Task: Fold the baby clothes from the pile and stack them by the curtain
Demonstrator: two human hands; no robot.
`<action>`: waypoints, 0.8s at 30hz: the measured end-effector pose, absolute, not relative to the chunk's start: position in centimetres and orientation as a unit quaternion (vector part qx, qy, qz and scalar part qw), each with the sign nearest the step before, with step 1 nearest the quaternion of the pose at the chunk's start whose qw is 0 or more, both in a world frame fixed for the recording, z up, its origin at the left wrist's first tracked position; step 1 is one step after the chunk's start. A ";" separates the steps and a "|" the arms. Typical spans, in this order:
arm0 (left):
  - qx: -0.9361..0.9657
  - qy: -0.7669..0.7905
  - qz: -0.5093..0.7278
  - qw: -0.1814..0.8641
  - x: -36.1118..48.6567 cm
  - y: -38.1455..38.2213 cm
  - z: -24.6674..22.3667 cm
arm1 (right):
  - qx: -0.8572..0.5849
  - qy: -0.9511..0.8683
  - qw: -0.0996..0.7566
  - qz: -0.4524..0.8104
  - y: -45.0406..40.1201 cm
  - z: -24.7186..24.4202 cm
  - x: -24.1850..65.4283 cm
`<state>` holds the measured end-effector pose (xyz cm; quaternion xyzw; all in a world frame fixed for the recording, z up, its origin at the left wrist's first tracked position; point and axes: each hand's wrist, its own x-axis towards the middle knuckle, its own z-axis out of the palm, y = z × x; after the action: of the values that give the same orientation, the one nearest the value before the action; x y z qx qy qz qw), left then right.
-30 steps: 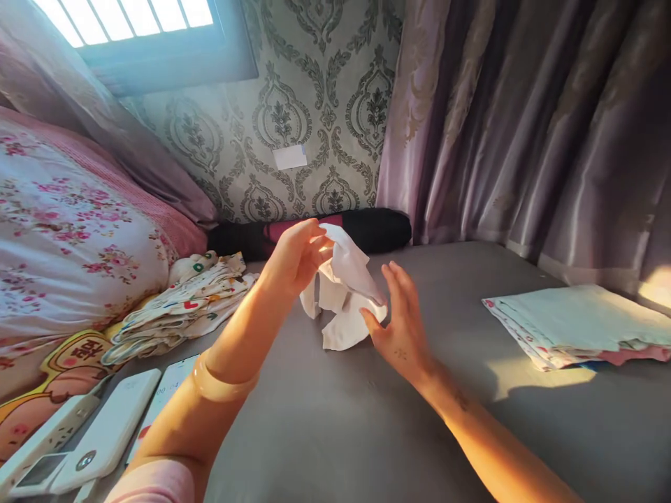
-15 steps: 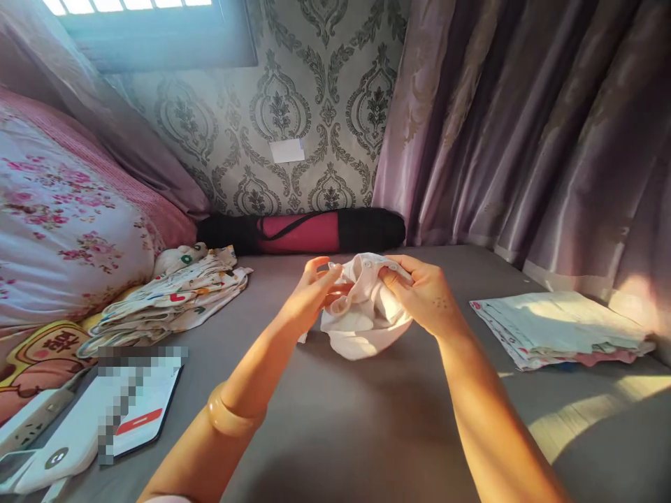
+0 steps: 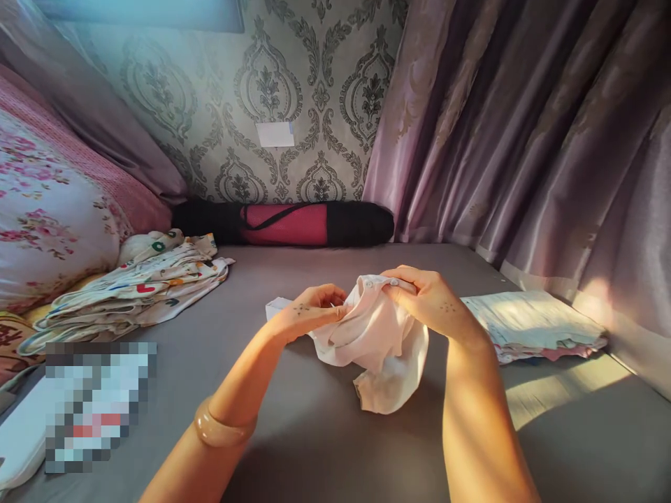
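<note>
A crumpled white garment (image 3: pixel 367 335) with small snap buttons along its edge hangs between my hands, partly on the grey sheet. Its exact kind is unclear in its folds. My right hand (image 3: pixel 424 297) pinches the buttoned edge at the upper right, thumb in front. On the other side, my left hand (image 3: pixel 317 309) grips the cloth between thumb and curled fingers; some fingertips are hidden behind the fabric. A sleeve-like end droops at the lower front, and another white piece sticks out beyond my left hand. A pale bangle (image 3: pixel 223 424) circles my left forearm.
Folded patterned clothes (image 3: pixel 141 286) lie at the left beside a floral pillow (image 3: pixel 52 216). A folded cloth stack (image 3: pixel 539 321) sits at the right. A black and pink rolled bag (image 3: pixel 286 223) lies along the wall. White items, partly blurred, rest at the lower left on the grey sheet (image 3: pixel 314 447).
The garment has dropped open, its lower part now hanging further down toward me. Both hands have come slightly lower, and my left hand has turned with its back upward. The view has shifted.
</note>
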<state>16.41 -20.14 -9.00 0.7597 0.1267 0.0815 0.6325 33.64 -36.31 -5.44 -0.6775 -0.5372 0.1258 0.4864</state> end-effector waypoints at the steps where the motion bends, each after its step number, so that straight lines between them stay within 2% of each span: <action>1: 0.754 0.117 0.063 0.643 16.4 -20.0 -9.0 | -0.674 -0.540 0.486 0.135 -36.3 -5.5 33.7; 7: 0.727 0.107 0.016 0.678 16.7 -19.5 -8.7 | -0.714 -0.511 0.466 0.115 -36.4 -5.5 33.9; 17: 0.722 0.057 -0.026 0.689 16.8 -19.1 -7.1 | -0.713 -0.480 0.506 0.079 -36.8 -5.3 34.2; 24: 0.752 0.130 0.041 0.645 16.8 -18.4 -8.0 | -0.710 -0.508 0.481 0.073 -36.5 -5.5 34.0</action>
<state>16.80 -18.35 -8.02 0.7516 0.1300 0.0407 0.6455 34.05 -36.50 -5.46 -0.7105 -0.5081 0.0728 0.4814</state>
